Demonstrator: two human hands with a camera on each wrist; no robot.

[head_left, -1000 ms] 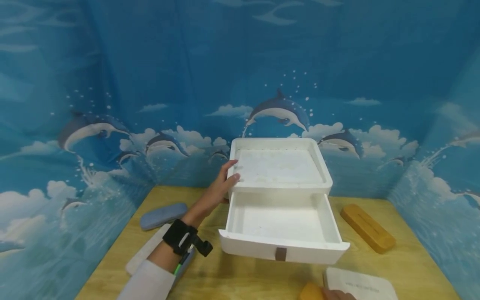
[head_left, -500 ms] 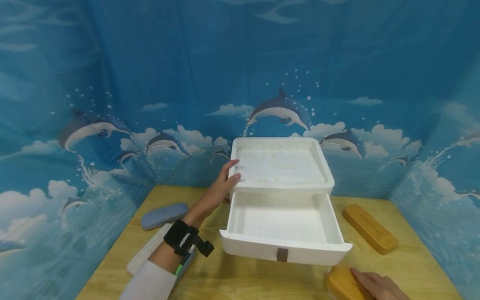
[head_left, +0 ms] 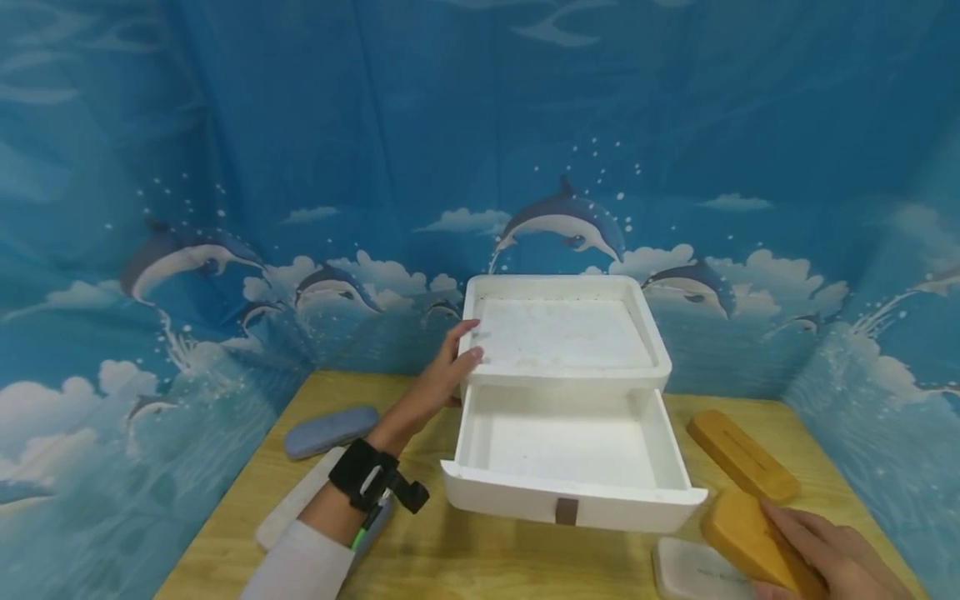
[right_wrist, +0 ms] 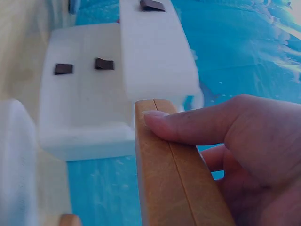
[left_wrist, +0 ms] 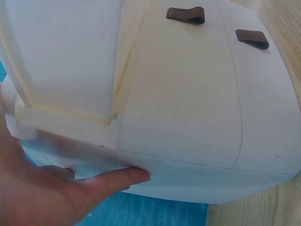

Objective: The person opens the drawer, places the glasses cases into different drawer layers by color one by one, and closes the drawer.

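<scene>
A white drawer unit (head_left: 564,337) stands at the table's back, its upper drawer (head_left: 558,500) pulled out, with bare floor and a brown pull tab. My left hand (head_left: 438,379) rests against the unit's left side, thumb laid along the panel in the left wrist view; some fingers are hidden. My right hand (head_left: 840,554) grips a yellow-orange glasses case (head_left: 753,533), raised above the table at the front right. In the right wrist view my thumb presses on the case's top near its end, fingers on the far side. Below it lies a white glasses case (head_left: 686,571), partly covered.
Another orange glasses case (head_left: 742,457) lies right of the unit. Left lie a blue case (head_left: 330,432), a pale grey case (head_left: 296,504) under my forearm and a partly hidden bluish case (head_left: 372,532). A dolphin-print curtain (head_left: 480,150) surrounds the wooden table (head_left: 480,575).
My right hand has come in from the lower edge and moved right and up with the orange glasses case, away from the white case. The left hand has stayed on the unit.
</scene>
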